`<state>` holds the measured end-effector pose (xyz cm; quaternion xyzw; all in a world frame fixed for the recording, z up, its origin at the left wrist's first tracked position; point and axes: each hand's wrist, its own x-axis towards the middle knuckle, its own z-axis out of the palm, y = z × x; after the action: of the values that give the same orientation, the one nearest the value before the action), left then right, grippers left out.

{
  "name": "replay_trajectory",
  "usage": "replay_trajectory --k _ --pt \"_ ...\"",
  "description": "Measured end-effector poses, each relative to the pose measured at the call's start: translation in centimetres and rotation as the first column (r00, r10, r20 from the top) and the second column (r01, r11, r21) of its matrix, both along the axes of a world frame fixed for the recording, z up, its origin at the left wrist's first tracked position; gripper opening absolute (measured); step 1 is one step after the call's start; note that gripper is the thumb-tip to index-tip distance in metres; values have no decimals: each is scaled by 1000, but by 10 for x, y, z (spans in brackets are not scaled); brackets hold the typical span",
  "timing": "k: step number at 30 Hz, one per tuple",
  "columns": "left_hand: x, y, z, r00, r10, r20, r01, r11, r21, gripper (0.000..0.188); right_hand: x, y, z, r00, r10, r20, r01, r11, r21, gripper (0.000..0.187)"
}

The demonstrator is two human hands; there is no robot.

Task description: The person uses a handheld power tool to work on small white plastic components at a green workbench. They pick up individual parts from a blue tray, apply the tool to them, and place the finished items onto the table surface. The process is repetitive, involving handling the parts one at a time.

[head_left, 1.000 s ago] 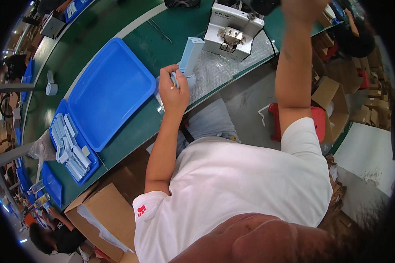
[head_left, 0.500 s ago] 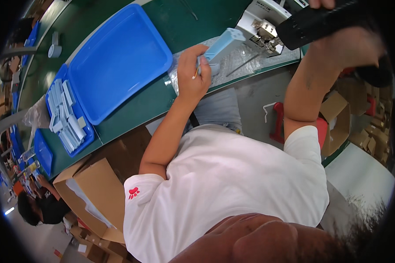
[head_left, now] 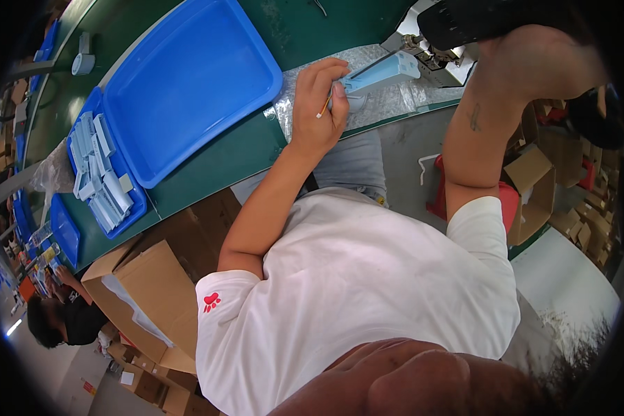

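Observation:
My left hand [head_left: 319, 104] is closed around a light-blue plastic housing [head_left: 395, 68], which lies tilted over the bubble wrap on the bench. A thin orange and white wire with a small white connector [head_left: 319, 116] sticks out by the left fingers. In my right hand [head_left: 541, 62], blurred and partly dark, is a black electric screwdriver [head_left: 464, 24]. Its long thin bit [head_left: 378, 64] runs left over the housing and its tip is at the end near my left hand. I cannot tell whether the tip touches a screw.
A large blue tray [head_left: 187, 90] lies left of my hands. Beside it, a smaller blue tray [head_left: 133, 223] holds several light-blue parts. A metal screw feeder [head_left: 440, 69] stands behind the screwdriver. Cardboard boxes [head_left: 161, 295] and a red stool [head_left: 509, 204] flank me; another person [head_left: 83, 319] works at far left.
The screwdriver has moved up and left, bringing its bit from beside the housing to over it. My left hand has shifted slightly right and tipped the housing flatter.

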<state>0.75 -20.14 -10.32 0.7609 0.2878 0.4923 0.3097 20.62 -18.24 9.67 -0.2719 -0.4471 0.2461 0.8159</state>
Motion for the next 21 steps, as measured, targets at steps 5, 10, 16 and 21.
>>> replay_trajectory --k 5,10,16,21 --pt "-1 1 -1 1000 -9 -2 9 1000 16 20 15 13 -12 997 72 -20 -73 996 -54 69" --pt "-1 0 0 1000 -10 23 10 1000 -29 20 -1 -3 -11 998 56 34 -56 998 16 67" --pt "-1 -1 -1 999 -29 46 30 1000 -4 15 -9 -15 -12 998 52 44 -55 996 68 65" --pt "-1 -2 -2 1000 -10 8 10 1000 -18 18 -29 -23 -1 996 -54 78 45 994 102 64"
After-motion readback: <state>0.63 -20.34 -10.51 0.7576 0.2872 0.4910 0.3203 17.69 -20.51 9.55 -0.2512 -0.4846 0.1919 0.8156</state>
